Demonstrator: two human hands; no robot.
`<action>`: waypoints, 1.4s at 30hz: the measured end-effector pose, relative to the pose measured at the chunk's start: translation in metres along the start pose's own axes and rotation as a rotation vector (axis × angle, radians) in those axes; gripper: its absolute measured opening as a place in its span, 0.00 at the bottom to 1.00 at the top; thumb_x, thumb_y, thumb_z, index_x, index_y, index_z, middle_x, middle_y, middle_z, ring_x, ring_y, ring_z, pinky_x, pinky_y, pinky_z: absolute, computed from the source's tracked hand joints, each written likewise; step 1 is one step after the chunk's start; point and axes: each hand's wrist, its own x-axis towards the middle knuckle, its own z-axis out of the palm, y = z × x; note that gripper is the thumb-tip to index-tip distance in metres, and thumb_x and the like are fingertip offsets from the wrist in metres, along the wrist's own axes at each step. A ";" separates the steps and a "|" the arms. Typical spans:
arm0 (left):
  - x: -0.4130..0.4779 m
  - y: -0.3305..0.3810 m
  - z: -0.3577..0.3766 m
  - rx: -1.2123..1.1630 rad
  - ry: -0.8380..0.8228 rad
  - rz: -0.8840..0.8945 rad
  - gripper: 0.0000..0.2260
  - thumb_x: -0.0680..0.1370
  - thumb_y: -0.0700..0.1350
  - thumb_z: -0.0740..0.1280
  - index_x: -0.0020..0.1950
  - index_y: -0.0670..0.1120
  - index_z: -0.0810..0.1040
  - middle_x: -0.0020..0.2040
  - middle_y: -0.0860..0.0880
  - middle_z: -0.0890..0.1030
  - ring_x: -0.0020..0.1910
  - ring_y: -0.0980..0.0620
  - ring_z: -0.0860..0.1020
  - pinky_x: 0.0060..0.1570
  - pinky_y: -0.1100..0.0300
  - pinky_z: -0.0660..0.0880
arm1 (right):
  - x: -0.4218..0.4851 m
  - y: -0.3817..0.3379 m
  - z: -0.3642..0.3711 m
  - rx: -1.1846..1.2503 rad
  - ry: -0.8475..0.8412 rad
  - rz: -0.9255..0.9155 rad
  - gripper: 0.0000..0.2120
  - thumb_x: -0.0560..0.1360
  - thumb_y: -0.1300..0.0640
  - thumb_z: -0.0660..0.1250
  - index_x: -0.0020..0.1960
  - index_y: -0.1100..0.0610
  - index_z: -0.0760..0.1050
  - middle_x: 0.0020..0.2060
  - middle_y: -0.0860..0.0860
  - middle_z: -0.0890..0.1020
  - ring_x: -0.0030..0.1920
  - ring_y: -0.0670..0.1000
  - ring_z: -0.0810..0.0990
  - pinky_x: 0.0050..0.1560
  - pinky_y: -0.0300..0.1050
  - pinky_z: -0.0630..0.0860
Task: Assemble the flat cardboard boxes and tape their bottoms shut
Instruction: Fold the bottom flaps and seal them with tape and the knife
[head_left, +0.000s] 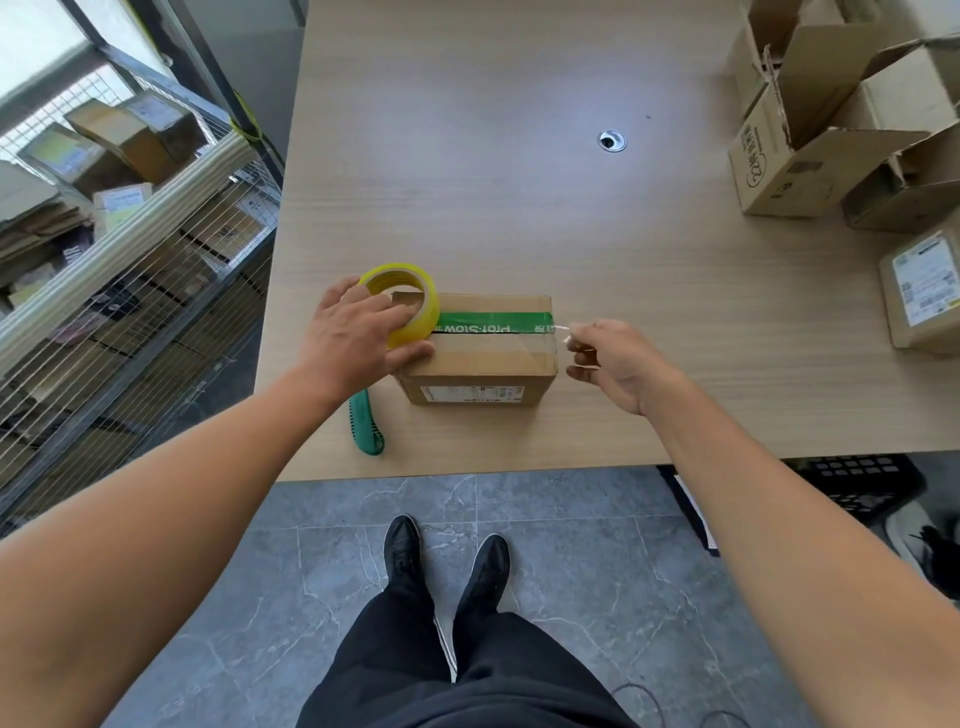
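A small brown cardboard box (483, 364) stands near the table's front edge, with a green printed tape strip across its top seam. My left hand (358, 332) grips a yellow roll of clear tape (402, 301) at the box's left end, fingers through the core. A stretch of clear tape runs from the roll over the box top to its right edge. My right hand (613, 358) pinches the free end of that tape just past the box's right side.
A green box cutter (366, 423) lies on the table (493, 182) left of the box. Several open cardboard boxes (831, 130) are piled at the far right, and a labelled parcel (922, 291) below them. A wire cage cart (130, 260) with parcels stands to the left.
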 end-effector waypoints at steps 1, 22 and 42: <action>0.001 0.000 0.001 0.008 -0.006 0.006 0.29 0.77 0.70 0.56 0.60 0.51 0.82 0.46 0.50 0.82 0.54 0.43 0.79 0.71 0.46 0.63 | -0.001 0.000 -0.001 0.054 -0.027 0.009 0.06 0.83 0.59 0.62 0.48 0.59 0.73 0.44 0.54 0.76 0.41 0.50 0.74 0.42 0.45 0.79; 0.007 0.003 0.000 -0.014 -0.076 0.020 0.25 0.76 0.68 0.59 0.58 0.52 0.83 0.49 0.52 0.82 0.57 0.45 0.78 0.74 0.46 0.59 | 0.013 0.009 0.023 -0.247 0.145 0.094 0.36 0.79 0.44 0.64 0.80 0.54 0.50 0.65 0.56 0.77 0.58 0.55 0.80 0.50 0.50 0.82; 0.024 -0.020 -0.079 -0.271 -0.159 0.189 0.16 0.76 0.62 0.68 0.52 0.49 0.80 0.43 0.48 0.83 0.46 0.44 0.80 0.45 0.56 0.72 | -0.005 0.029 0.108 -1.198 0.248 -0.628 0.30 0.84 0.41 0.36 0.80 0.51 0.29 0.82 0.47 0.38 0.80 0.46 0.33 0.79 0.53 0.33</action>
